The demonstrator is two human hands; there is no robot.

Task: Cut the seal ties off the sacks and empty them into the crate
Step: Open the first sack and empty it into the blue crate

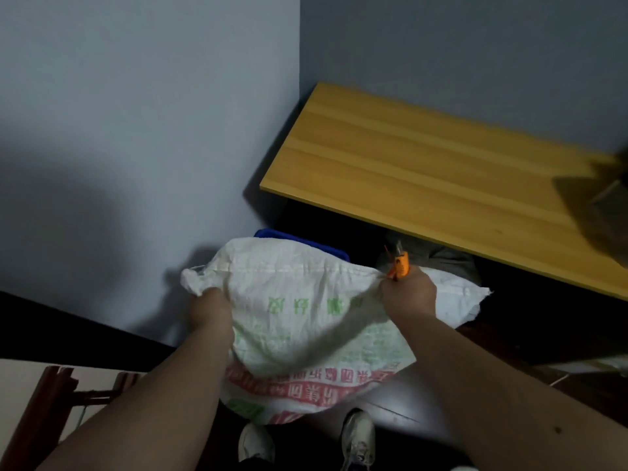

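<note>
while both grips clench sack (299,300) corners, right (409,294) also grasps cutter (399,265) (orange), left (209,305)

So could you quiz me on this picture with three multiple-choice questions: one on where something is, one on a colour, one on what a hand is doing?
1. Where is the blue crate?
A. behind the sack
B. on the wooden table
C. beside the shoes

2. What colour is the cutter's handle?
A. green
B. orange
C. black

3. What is the left hand doing?
A. hanging idle
B. pressing the table
C. gripping the sack

Answers: 1 A, its rim peeks over the white sack. 2 B, the cutter in the right hand is orange. 3 C, its fingers bunch the sack's corner.
</note>
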